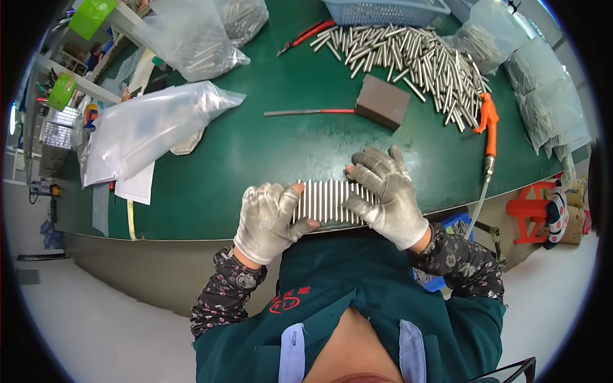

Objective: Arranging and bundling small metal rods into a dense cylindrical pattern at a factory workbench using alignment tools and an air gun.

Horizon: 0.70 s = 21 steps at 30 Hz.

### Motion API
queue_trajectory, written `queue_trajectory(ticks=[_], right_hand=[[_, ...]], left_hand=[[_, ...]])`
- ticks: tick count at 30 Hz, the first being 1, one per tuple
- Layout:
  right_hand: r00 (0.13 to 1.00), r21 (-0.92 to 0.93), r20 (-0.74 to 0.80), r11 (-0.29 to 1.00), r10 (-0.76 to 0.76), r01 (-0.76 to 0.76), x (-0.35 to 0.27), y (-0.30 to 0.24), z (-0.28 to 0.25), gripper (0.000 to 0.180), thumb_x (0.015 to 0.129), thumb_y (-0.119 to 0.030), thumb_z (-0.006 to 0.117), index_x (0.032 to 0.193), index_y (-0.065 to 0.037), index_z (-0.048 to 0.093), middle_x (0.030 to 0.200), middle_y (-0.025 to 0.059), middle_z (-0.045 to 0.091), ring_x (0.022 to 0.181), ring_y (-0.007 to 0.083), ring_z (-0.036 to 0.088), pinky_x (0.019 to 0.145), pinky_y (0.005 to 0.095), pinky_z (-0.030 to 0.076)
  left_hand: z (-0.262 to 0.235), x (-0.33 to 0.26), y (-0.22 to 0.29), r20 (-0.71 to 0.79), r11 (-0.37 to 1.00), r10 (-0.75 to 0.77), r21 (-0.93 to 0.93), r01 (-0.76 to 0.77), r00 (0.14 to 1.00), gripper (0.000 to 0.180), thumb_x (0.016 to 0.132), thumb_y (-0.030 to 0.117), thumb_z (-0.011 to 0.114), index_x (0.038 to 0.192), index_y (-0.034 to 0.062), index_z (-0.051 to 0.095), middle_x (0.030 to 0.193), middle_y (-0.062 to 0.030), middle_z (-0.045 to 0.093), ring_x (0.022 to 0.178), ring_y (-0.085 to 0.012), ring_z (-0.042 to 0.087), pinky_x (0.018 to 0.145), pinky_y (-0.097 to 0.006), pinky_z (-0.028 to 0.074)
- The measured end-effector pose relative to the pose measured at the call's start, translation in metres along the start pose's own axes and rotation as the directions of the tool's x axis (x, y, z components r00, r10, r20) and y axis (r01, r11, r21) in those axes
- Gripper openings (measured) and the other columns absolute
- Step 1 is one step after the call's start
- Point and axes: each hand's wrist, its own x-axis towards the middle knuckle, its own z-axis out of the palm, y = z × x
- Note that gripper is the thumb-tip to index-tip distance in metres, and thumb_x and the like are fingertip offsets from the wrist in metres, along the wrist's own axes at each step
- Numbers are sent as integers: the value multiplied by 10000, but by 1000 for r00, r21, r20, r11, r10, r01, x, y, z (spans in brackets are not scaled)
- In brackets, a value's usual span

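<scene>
Side by side at the table's near edge lies a row of short, shiny metal rods. My left hand, in a pale grey-white work glove with bare fingertips, closes its forefinger and thumb on the row's left end. At the right end, my gloved right hand has its fingers at the far side and its thumb across the rods, partly covering them. Beyond the hands rests a brown rectangular block. A thin file with a red handle lies against the block's left side.
A heap of loose metal rods spreads at the back right, near a blue basket and red-handled pliers. An orange air gun with a hose lies at right. Plastic bags lie at left; filled bags stand right.
</scene>
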Motion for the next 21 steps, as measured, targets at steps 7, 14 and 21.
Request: queue_trajectory(ticks=[7,14,21], right_hand=[[1000,22,-25,1000,-18,18,8,-7,17,453,712,-362,669,1050,-64,626,1100,132,595,1129,311,503,1028,568,250],[996,27,-19,996,-82,83,12,-22,24,475,732,-383,642,1064,-46,613,1106,133,586,1122,310,502,1026,552,256],[995,9,74,998,-65,64,9,-24,25,455,736,-363,618,1081,-66,591,1149,131,562,1163,309,470,1041,551,227]], left_hand=[[9,10,5,6,996,-3,-84,4,1000,584,701,506,671,1047,56,535,775,-94,517,714,-277,511,670,-400,376],[7,14,20,108,988,12,-155,5,994,576,634,317,742,1076,20,523,865,-97,564,799,-271,553,703,-401,405],[5,7,23,32,957,2,-289,7,999,606,612,267,760,1102,49,478,887,-110,526,794,-292,526,726,-399,403]])
